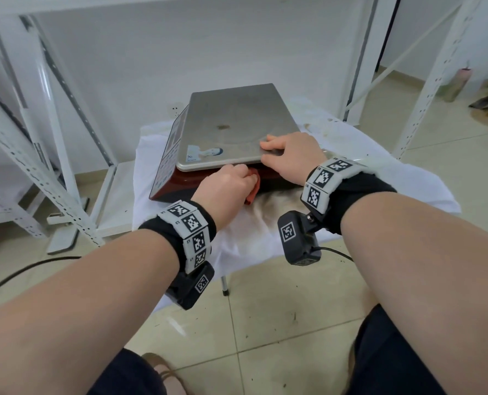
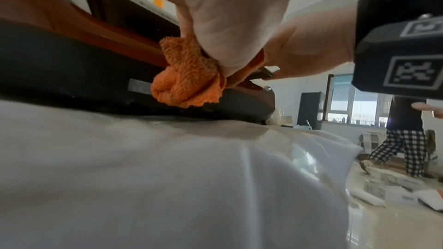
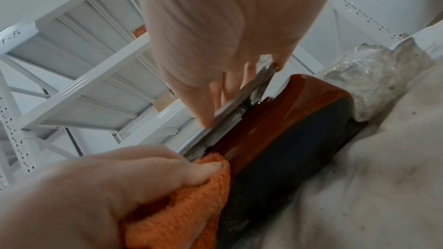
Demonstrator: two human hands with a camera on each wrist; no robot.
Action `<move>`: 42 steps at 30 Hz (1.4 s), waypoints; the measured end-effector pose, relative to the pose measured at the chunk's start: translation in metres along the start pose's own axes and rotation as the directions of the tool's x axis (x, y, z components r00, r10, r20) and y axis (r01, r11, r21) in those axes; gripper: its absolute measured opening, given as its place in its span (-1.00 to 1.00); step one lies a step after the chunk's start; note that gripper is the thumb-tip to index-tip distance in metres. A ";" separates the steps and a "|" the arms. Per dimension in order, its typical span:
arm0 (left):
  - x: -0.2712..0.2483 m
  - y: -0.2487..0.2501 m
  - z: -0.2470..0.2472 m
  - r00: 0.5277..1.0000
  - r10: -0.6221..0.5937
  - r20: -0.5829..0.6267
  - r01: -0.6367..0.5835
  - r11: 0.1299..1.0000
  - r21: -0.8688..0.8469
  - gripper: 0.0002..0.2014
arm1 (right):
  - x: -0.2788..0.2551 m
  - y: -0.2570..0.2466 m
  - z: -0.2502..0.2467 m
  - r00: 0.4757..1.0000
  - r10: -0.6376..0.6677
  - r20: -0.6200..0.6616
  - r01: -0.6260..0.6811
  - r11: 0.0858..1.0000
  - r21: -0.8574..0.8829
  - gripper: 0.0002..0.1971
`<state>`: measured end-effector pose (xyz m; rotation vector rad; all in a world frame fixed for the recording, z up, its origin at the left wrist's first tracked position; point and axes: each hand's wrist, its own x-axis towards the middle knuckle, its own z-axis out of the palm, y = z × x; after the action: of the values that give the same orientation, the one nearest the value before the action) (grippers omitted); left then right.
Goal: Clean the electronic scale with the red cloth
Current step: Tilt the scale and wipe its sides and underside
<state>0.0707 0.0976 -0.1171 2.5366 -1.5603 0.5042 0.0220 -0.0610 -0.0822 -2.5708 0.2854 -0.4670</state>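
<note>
Left hand (image 1: 227, 185) bunches the cloth (image 2: 185, 79) in curled fingers, pressing it to the scale (image 1: 237, 129) body's near side, under the pan. Right hand (image 1: 289, 156) clamps the pan's near corner, thumb under (steadying or lifting it, probably). Scale sits on the sheet-covered table (image 1: 379, 178).
</note>
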 end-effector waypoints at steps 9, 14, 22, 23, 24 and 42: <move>0.006 0.027 0.000 0.953 -0.082 0.290 0.013 0.972 0.235 -0.82 | 0.000 -0.002 -0.002 0.998 0.039 0.047 -0.039 0.999 0.000 -0.64; 0.008 0.031 -0.005 0.943 -0.054 0.328 -0.049 0.953 0.299 -0.76 | 0.000 -0.003 -0.001 0.998 0.042 0.039 -0.042 0.999 -0.006 -0.65; -0.011 0.017 0.004 0.879 -0.351 0.323 0.220 0.899 0.379 -0.71 | -0.001 -0.005 -0.002 0.996 0.069 0.054 -0.069 0.998 -0.011 -0.63; -0.013 0.016 0.005 0.875 -0.373 0.310 0.244 0.891 0.382 -0.71 | -0.002 -0.005 -0.002 0.996 0.069 0.057 -0.069 0.998 -0.010 -0.63; -0.014 0.015 0.006 0.867 -0.392 0.306 0.266 0.885 0.381 -0.71 | -0.001 -0.005 -0.002 0.996 0.066 0.059 -0.065 0.998 -0.012 -0.63; -0.049 -0.033 -0.026 0.718 -0.597 0.358 0.515 0.802 0.304 -0.74 | -0.004 -0.009 0.002 0.993 0.078 0.091 -0.067 0.992 -0.111 -0.62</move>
<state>0.0741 0.1611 -0.1070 3.2312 -0.7357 -0.0164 0.0204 -0.0509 -0.0803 -2.6675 0.3782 -0.3092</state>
